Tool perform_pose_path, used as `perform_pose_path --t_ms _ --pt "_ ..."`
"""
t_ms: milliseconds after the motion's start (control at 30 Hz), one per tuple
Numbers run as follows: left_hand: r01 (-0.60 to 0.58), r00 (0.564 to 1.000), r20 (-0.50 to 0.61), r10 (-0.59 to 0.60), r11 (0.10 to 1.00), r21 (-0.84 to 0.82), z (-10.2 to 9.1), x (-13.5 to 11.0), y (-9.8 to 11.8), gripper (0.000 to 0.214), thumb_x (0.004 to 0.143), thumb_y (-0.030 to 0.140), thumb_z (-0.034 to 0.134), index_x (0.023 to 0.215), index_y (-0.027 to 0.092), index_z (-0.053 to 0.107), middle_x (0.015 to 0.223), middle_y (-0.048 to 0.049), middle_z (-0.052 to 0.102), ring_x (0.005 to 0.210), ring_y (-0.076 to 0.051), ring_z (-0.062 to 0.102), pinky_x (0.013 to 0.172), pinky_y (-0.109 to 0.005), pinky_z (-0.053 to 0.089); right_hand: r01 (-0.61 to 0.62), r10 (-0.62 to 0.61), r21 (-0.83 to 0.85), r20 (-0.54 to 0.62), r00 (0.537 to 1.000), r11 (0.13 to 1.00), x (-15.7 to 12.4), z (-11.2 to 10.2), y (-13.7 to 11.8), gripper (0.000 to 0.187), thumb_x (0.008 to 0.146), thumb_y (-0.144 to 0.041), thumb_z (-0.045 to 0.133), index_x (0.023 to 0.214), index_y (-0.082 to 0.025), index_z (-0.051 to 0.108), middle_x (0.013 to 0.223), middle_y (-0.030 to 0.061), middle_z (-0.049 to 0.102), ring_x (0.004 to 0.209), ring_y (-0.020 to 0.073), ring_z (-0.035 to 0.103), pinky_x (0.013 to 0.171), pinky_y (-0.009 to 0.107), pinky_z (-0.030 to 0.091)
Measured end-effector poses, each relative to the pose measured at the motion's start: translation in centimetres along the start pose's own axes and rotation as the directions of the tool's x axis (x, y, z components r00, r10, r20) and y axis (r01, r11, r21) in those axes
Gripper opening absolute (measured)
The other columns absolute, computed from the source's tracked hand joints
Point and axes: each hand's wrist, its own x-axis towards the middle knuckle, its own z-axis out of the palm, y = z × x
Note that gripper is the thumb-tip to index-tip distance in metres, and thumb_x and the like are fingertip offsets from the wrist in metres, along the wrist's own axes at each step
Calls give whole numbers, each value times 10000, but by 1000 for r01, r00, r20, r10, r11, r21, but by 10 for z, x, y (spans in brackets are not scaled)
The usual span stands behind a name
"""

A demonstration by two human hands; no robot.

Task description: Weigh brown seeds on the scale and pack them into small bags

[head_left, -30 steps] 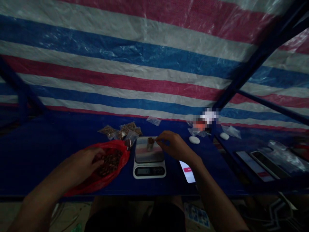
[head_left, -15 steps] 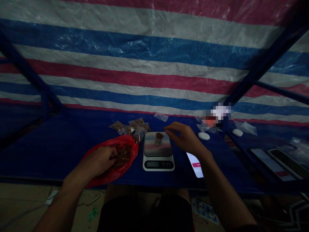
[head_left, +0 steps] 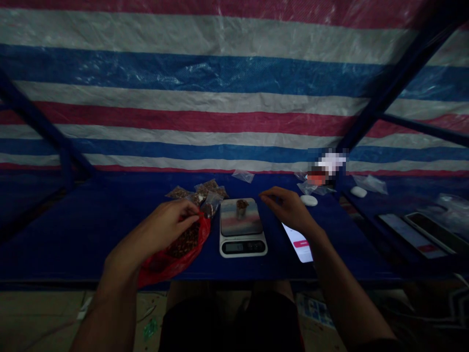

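A small digital scale [head_left: 243, 229] stands on the blue table [head_left: 91, 230], with a small clear bag of brown bits [head_left: 242, 207] upright on its pan. Left of it lies an open red plastic bag [head_left: 172, 256] full of the same brown bits. My left hand [head_left: 166, 229] hovers above the red bag's mouth with its fingertips pinched together; what they hold is too small to make out. My right hand [head_left: 289, 208] floats just right of the scale, fingers loosely curled and apart, touching nothing.
Several small filled clear bags [head_left: 200, 193] lie behind the red bag. A lit phone [head_left: 298, 242] lies under my right wrist. Two white oval objects [head_left: 309, 200] and loose clear bags [head_left: 244, 175] sit farther back. A striped tarp wall stands behind; dark flat items lie at right.
My left hand has lifted out of the red bag with pinched fingers and moved toward the scale. My right hand has drawn back from the small bag on the scale.
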Motion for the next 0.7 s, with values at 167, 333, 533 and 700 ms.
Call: perform_pose_path --t_ms 167,333,533,700 --pt "-189 981 39 190 982 -10 21 69 48 181 921 300 622 1023 198 732 1011 -50 783 930 -207 725 825 -303 537 -46 45 44 23 999 998 -1 11 4 193 951 -289 626 1002 -180 778 967 58 778 782 168 676 707 292 496" --pt "-226 969 103 224 974 7 42 106 59 139 908 254 644 988 190 737 960 -46 793 874 -206 735 771 -299 531 -59 58 59 26 998 997 -5 11 6 190 951 -287 622 989 -184 776 958 62 778 835 185 695 716 294 495" --pt "-279 955 118 271 959 59 47 115 56 163 901 201 644 1001 167 769 984 -72 791 898 -207 730 798 -294 531 -81 79 80 33 996 993 -8 9 10 203 952 -298 624 1001 -175 778 947 61 774 811 177 681 705 289 484" --pt "-315 943 114 311 949 20 48 117 52 176 898 171 657 1022 180 781 994 -62 793 916 -201 738 810 -290 537 -63 59 93 43 997 994 -5 11 7 203 949 -284 620 998 -169 781 939 60 769 796 168 665 700 285 476"
